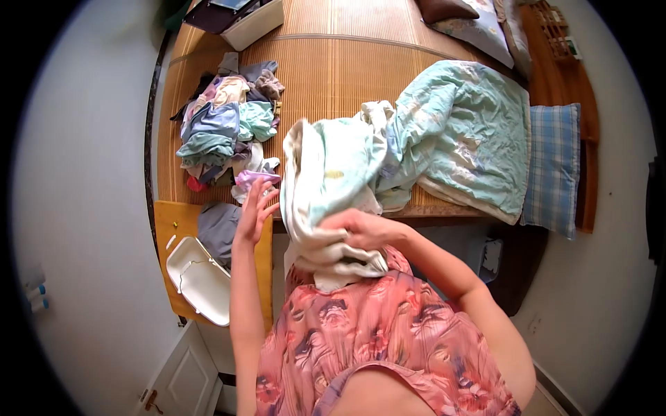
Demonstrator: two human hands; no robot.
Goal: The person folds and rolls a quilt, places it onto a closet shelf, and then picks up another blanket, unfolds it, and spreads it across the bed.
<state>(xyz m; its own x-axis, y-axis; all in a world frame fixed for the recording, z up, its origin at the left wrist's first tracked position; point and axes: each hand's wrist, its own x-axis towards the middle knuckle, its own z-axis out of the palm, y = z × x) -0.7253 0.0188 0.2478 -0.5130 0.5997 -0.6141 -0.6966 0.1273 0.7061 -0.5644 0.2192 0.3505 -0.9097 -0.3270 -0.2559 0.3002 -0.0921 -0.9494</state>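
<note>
A pale green and cream cloth [333, 166] hangs bunched in front of my body, over the edge of the mat-covered bed. My right hand [357, 229] grips its folds near my waist. To the left of the cloth, my left hand [258, 211] is raised with its fingers spread, holding nothing. Beyond the bunched part lies a mint green flowered quilt [479, 139], spread and wrinkled; whether the two are one piece I cannot tell.
A heap of mixed clothes [222, 132] lies on the bed's left part. A yellow table [166, 215] holds a white basket [198, 281] and a grey cloth [218, 232]. A blue checked pillow [553, 166] is at the right, a white box [255, 26] at the back.
</note>
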